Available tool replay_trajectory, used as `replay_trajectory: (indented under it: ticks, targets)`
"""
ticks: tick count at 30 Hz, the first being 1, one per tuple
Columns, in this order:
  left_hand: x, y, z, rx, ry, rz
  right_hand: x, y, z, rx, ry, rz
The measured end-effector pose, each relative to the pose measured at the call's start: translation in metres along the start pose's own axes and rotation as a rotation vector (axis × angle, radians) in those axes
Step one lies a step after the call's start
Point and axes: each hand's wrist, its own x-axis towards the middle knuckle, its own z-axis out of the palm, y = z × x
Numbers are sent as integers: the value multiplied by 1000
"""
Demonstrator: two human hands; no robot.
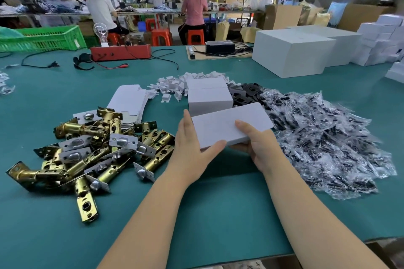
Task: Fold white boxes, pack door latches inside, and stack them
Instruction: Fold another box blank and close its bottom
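Observation:
A closed white box point(225, 125) is held above the green table, tilted, between both my hands. My left hand point(192, 146) grips its left end, thumb on the near edge and fingers along the far side. My right hand point(255, 140) grips its right near corner, thumb on top. Just behind it stands a small stack of folded white boxes point(208, 96). A heap of brass door latches point(87, 150) lies to the left. Flat unfolded box blanks point(129, 100) lie behind the latches.
A big pile of clear bagged screw packs point(323, 140) lies to the right, with black plates point(244, 93) and small white card inserts point(175, 85) behind. Large white cartons point(293, 54) and stacked boxes point(380, 41) stand far right. A red tester box point(121, 51) and several people sit beyond.

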Motion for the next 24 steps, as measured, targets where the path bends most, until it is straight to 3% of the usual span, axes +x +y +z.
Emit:
replay_trajectory:
  ticks: [5, 7, 12, 15, 18, 24]
  targets:
    - [6, 1, 2, 64, 117, 76, -2, -2, 6, -52, 65, -93]
    - [7, 0, -3, -62, 122, 26, -6, -6, 10, -27, 57, -163]
    - [7, 7, -12, -507, -48, -124, -11, -17, 9, 100, -29, -292]
    - [7, 7, -14, -570, -187, -190, -7, -15, 7, 48, -76, -282]
    - [6, 8, -11, -497, -158, -178, -8, -9, 9, -86, -125, -327]
    - [8, 10, -12, -727, -53, -209, -12, 3, 19, -492, -154, -454]
